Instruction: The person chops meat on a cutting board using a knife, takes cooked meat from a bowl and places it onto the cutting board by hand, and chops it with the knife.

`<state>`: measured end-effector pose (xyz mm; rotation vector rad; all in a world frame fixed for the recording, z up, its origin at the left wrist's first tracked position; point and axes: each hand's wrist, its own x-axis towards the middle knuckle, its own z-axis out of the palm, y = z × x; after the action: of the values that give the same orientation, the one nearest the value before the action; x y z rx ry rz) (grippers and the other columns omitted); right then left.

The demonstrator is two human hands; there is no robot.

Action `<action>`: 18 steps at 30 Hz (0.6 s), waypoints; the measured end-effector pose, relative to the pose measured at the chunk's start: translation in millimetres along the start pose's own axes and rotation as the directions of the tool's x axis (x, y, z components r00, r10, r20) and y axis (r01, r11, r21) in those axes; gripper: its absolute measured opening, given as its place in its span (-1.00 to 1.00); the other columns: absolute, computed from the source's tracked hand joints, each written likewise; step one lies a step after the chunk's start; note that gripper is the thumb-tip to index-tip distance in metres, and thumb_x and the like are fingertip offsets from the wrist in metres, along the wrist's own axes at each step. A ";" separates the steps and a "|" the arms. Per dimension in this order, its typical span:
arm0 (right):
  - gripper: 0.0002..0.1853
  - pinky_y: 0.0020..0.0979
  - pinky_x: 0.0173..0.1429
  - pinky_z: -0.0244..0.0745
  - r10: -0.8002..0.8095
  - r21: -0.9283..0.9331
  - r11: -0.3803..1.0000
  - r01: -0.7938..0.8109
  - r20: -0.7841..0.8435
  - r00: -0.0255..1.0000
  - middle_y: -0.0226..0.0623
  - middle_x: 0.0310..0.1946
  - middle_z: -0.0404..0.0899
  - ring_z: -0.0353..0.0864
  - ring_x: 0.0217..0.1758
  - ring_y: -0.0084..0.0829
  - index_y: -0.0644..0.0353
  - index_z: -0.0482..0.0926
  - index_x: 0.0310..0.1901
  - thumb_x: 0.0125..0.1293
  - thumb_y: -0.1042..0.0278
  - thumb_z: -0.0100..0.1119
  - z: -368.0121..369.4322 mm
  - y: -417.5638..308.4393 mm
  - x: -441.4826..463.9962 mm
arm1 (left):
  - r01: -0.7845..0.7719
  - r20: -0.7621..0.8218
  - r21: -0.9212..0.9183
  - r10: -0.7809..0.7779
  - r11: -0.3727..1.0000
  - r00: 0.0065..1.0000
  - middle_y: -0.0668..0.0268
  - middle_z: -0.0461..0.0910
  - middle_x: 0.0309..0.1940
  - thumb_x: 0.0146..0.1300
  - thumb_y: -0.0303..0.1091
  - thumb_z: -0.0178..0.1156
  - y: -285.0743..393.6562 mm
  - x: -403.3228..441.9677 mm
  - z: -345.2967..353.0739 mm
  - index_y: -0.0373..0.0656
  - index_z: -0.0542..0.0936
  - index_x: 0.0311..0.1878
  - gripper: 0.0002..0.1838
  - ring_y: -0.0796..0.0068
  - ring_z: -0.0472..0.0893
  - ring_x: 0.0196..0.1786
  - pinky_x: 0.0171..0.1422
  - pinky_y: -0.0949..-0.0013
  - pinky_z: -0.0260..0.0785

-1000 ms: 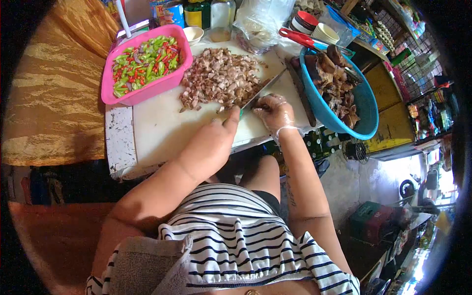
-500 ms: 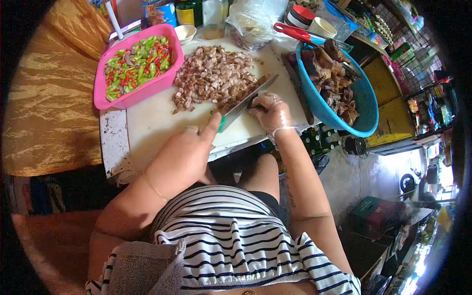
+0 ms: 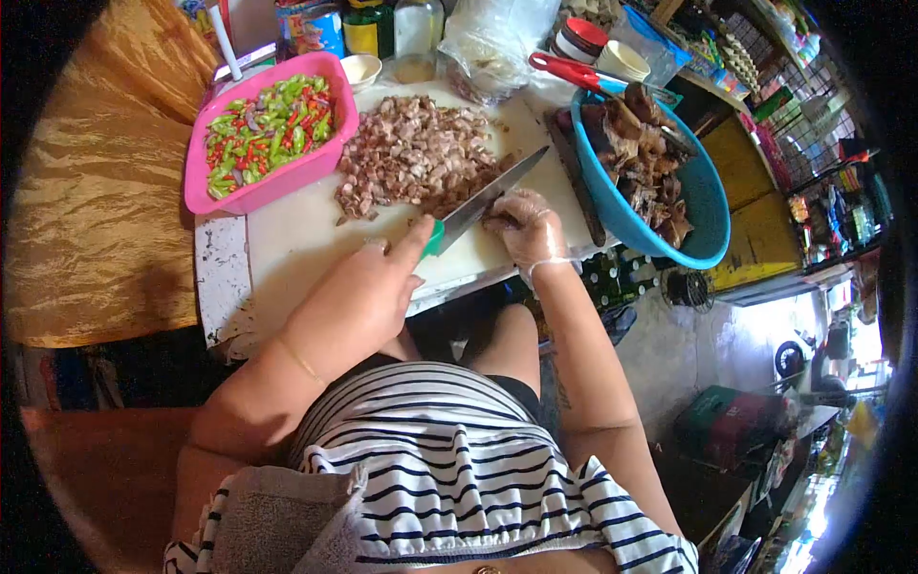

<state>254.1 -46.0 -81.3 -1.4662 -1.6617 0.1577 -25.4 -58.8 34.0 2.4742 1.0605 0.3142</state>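
My left hand (image 3: 368, 287) is wrapped round the green handle of a knife (image 3: 490, 199), its blade slanting up and to the right over the white cutting board (image 3: 316, 251). Close beside the blade, my right hand (image 3: 526, 225), in a clear plastic glove, has its fingers curled together; what they hold is hidden. A wide heap of chopped brownish meat (image 3: 416, 153) lies on the board just beyond the blade. At the right, a blue basin (image 3: 708, 215) holds larger dark pieces of meat (image 3: 650, 163) and red-handled tongs (image 3: 569, 69).
A pink tub (image 3: 273, 188) of chopped green and red chillies stands at the left of the board. Behind are a small white bowl (image 3: 361, 69), a can (image 3: 316, 31), glass bottles (image 3: 418, 27), a plastic bag (image 3: 488, 48) and stacked cups (image 3: 623, 61). A dark long object (image 3: 577, 177) lies beside the basin.
My left hand has moved left and toward my body with the knife, and more of the blade shows. My right hand stays curled near the blade. The view has shifted slightly.
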 end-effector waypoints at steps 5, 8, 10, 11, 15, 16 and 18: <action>-0.80 -0.17 0.07 0.60 0.018 -0.003 1.000 -0.018 0.083 0.996 -0.13 -0.22 0.70 0.69 -0.08 -0.03 0.13 0.75 -0.29 0.01 0.54 0.51 2.1 6.0 5.0 | -0.042 0.058 0.066 0.038 0.997 0.998 -0.25 0.61 -0.27 0.29 -0.59 0.07 7.0 1.9 9.4 -0.40 0.24 0.54 -0.29 -0.24 0.66 -0.26 -0.12 -0.13 0.52; -0.78 -0.16 0.10 0.62 0.029 -0.096 0.995 -0.023 0.064 0.998 -0.10 -0.19 0.72 0.70 -0.04 -0.01 0.11 0.76 -0.26 0.01 0.52 0.53 1.2 5.6 2.2 | -0.030 -0.029 -0.020 0.030 0.999 0.999 -0.25 0.62 -0.24 0.32 -0.56 0.07 3.2 28.0 45.5 -0.37 0.23 0.55 -0.30 -0.25 0.66 -0.25 -0.10 -0.13 0.52; -0.74 -0.15 0.13 0.62 0.043 -0.097 0.995 -0.034 0.091 0.995 -0.09 -0.15 0.73 0.71 -0.01 0.01 0.11 0.77 -0.22 0.00 0.51 0.54 -0.3 4.2 3.5 | -0.043 -0.081 -0.033 0.040 0.999 0.996 -0.25 0.62 -0.21 0.46 -0.42 0.11 -3.7 48.8 62.5 -0.24 0.23 0.59 -0.34 -0.28 0.64 -0.26 -0.10 -0.16 0.50; -0.73 -0.14 0.14 0.62 0.052 -0.099 0.994 -0.041 0.112 0.992 -0.08 -0.13 0.74 0.71 0.01 0.02 0.11 0.78 -0.20 -0.01 0.50 0.55 -1.2 3.8 0.4 | -0.030 -0.065 -0.034 0.028 0.999 0.997 -0.26 0.61 -0.22 0.43 -0.43 0.14 -5.6 52.0 66.0 -0.19 0.24 0.59 -0.33 -0.29 0.64 -0.24 -0.09 -0.16 0.50; -0.70 -0.15 0.17 0.63 0.123 -0.125 0.986 -0.113 0.072 0.990 -0.04 -0.10 0.75 0.72 0.03 0.02 0.12 0.78 -0.16 0.01 0.48 0.56 4.4 7.0 -3.1 | -0.035 -0.122 -0.163 0.015 0.986 0.992 -0.26 0.61 -0.19 0.36 -0.45 0.25 -21.0 34.2 59.3 -0.05 0.27 0.61 -0.25 -0.32 0.64 -0.18 -0.04 -0.14 0.51; -0.71 -0.15 0.18 0.62 0.116 -0.090 0.990 -0.112 0.044 0.992 -0.03 -0.09 0.74 0.72 0.03 0.01 0.12 0.78 -0.15 0.02 0.47 0.55 10.1 7.6 1.0 | -0.039 -0.166 -0.159 0.012 0.986 0.986 -0.27 0.62 -0.17 0.35 -0.45 0.25 -24.7 27.3 57.7 -0.06 0.26 0.61 -0.24 -0.32 0.64 -0.15 -0.02 -0.14 0.51; -0.71 -0.16 0.19 0.62 0.114 -0.022 0.993 -0.114 -0.008 0.993 -0.01 -0.06 0.73 0.71 0.05 0.01 0.11 0.79 -0.14 0.04 0.45 0.55 20.3 11.2 11.8 | -0.043 -0.245 -0.159 0.003 0.986 0.969 -0.29 0.62 -0.12 0.35 -0.44 0.27 -31.0 16.3 57.3 -0.07 0.26 0.61 -0.23 -0.33 0.64 -0.07 0.04 -0.13 0.52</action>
<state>249.8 -23.9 -94.1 -1.5780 -1.5796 0.1971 -13.0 -44.7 -30.5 2.3449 1.0548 0.7005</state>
